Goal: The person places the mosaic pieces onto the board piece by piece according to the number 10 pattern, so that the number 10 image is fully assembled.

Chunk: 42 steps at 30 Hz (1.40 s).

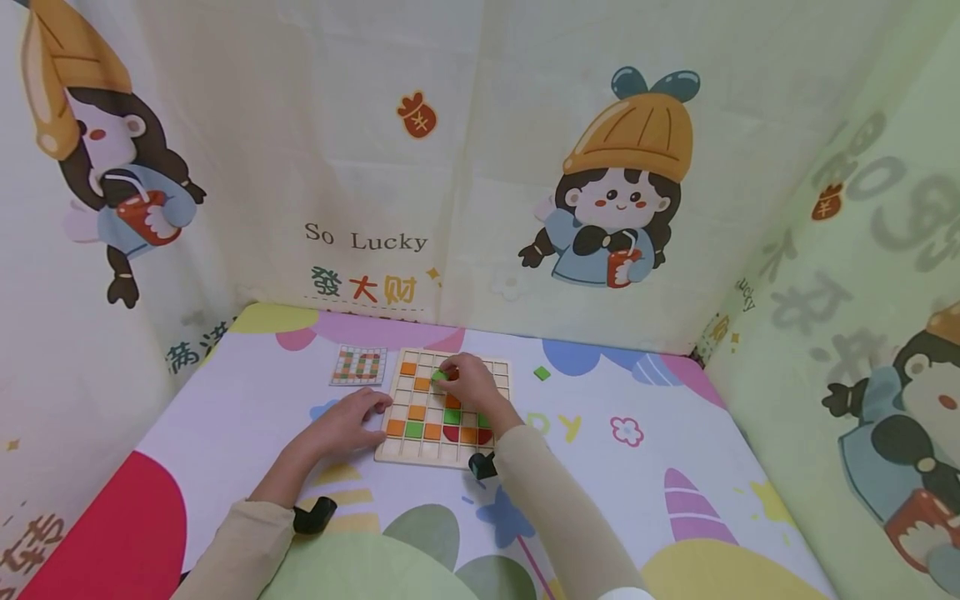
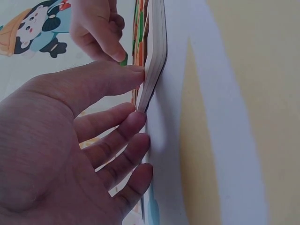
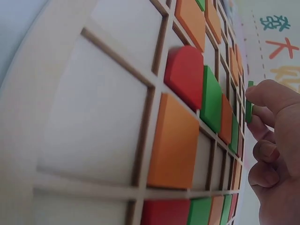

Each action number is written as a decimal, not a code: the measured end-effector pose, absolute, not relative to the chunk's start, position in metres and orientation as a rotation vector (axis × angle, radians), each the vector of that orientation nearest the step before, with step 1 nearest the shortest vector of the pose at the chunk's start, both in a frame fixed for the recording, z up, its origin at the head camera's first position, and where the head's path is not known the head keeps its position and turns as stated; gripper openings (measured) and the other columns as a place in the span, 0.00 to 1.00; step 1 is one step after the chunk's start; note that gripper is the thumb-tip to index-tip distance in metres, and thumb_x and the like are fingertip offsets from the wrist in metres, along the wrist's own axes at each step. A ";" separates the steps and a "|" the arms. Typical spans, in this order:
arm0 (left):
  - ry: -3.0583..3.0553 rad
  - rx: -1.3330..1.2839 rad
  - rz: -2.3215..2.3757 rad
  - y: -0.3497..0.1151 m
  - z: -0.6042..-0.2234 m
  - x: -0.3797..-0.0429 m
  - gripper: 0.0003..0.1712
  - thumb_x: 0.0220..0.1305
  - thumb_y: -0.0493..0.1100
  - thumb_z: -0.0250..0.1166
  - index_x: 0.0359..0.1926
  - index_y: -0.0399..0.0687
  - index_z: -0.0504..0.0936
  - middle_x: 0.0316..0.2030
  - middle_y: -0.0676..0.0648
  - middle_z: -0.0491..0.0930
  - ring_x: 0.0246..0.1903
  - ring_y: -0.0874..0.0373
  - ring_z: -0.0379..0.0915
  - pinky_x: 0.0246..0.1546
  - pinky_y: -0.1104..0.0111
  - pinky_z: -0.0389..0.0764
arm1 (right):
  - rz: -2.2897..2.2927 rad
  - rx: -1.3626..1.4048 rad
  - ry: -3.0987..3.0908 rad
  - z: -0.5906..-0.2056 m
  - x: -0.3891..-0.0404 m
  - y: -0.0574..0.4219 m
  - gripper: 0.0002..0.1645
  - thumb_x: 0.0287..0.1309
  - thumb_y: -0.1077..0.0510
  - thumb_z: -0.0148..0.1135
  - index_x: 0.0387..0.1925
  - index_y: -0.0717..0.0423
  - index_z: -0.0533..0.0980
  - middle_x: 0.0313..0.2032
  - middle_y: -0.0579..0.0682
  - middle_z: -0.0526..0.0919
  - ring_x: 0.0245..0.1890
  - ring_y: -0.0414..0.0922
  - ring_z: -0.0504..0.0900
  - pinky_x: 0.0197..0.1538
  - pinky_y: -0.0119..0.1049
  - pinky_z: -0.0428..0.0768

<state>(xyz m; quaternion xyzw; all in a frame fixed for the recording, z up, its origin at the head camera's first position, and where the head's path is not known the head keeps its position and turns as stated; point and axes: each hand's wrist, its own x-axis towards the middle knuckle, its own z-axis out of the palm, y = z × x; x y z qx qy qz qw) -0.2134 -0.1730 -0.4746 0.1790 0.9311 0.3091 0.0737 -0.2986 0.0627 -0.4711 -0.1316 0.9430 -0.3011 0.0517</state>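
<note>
A wooden grid board (image 1: 427, 451) lies on the table, with orange, green and red tiles set in some of its squares. My right hand (image 1: 474, 385) is over the board's upper middle. Between thumb and index finger it pinches a thin green tile (image 3: 250, 103), held edge-on above the grid in the right wrist view. At the board's left side is my left hand (image 1: 341, 425), fingers loosely extended. In the left wrist view its thumb and fingertips rest against the board's edge (image 2: 158, 42). A rounded red tile (image 3: 185, 75) sits beside an orange tile (image 3: 173, 145) in the grid.
A printed pattern card (image 1: 359, 365) with a coloured grid lies left of the board's far corner. One loose green tile (image 1: 542, 373) is to the board's right. Patterned cloth covers the table (image 1: 592, 492), and printed curtains (image 1: 480, 183) stand behind and on both sides.
</note>
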 end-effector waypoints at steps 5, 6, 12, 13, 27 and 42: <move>2.793 0.528 0.920 -0.173 -0.477 -0.213 0.30 0.54 0.43 0.69 0.59 0.43 0.74 0.45 0.49 0.74 0.42 0.56 0.67 0.47 0.60 0.72 | -0.904 -0.388 2.862 -0.479 -0.301 0.057 0.17 0.57 0.47 0.66 0.47 0.47 0.82 0.41 0.43 0.80 0.42 0.41 0.74 0.49 0.33 0.77; 2.792 0.533 0.918 -0.173 -0.478 -0.213 0.30 0.54 0.43 0.69 0.59 0.43 0.74 0.46 0.49 0.74 0.42 0.55 0.67 0.46 0.60 0.72 | -0.904 -0.387 2.862 -0.480 -0.302 0.056 0.18 0.57 0.47 0.67 0.47 0.47 0.82 0.41 0.43 0.80 0.42 0.41 0.74 0.49 0.33 0.77; 2.798 0.541 0.922 -0.173 -0.478 -0.213 0.30 0.54 0.43 0.69 0.59 0.43 0.74 0.47 0.48 0.74 0.43 0.55 0.67 0.47 0.59 0.72 | -0.927 -0.382 2.875 -0.483 -0.304 0.052 0.18 0.56 0.47 0.67 0.49 0.46 0.82 0.42 0.43 0.79 0.45 0.42 0.73 0.52 0.36 0.77; 2.796 0.536 0.925 -0.172 -0.479 -0.213 0.30 0.54 0.43 0.69 0.59 0.43 0.74 0.47 0.48 0.74 0.43 0.56 0.67 0.48 0.59 0.72 | -0.929 -0.376 2.874 -0.483 -0.304 0.052 0.18 0.57 0.47 0.67 0.49 0.45 0.82 0.42 0.43 0.79 0.46 0.42 0.73 0.52 0.36 0.77; 2.800 0.527 0.907 -0.172 -0.478 -0.210 0.30 0.54 0.42 0.70 0.58 0.42 0.75 0.43 0.50 0.74 0.42 0.56 0.67 0.47 0.59 0.73 | -0.999 -0.291 2.836 -0.477 -0.309 0.041 0.12 0.57 0.55 0.68 0.44 0.47 0.85 0.42 0.46 0.85 0.42 0.44 0.76 0.51 0.39 0.79; 2.800 0.528 0.921 -0.174 -0.478 -0.216 0.29 0.54 0.43 0.70 0.58 0.44 0.75 0.45 0.49 0.73 0.42 0.56 0.67 0.46 0.60 0.73 | -1.062 -0.109 2.817 -0.469 -0.315 0.027 0.11 0.54 0.54 0.70 0.41 0.48 0.85 0.39 0.46 0.85 0.39 0.44 0.77 0.46 0.37 0.80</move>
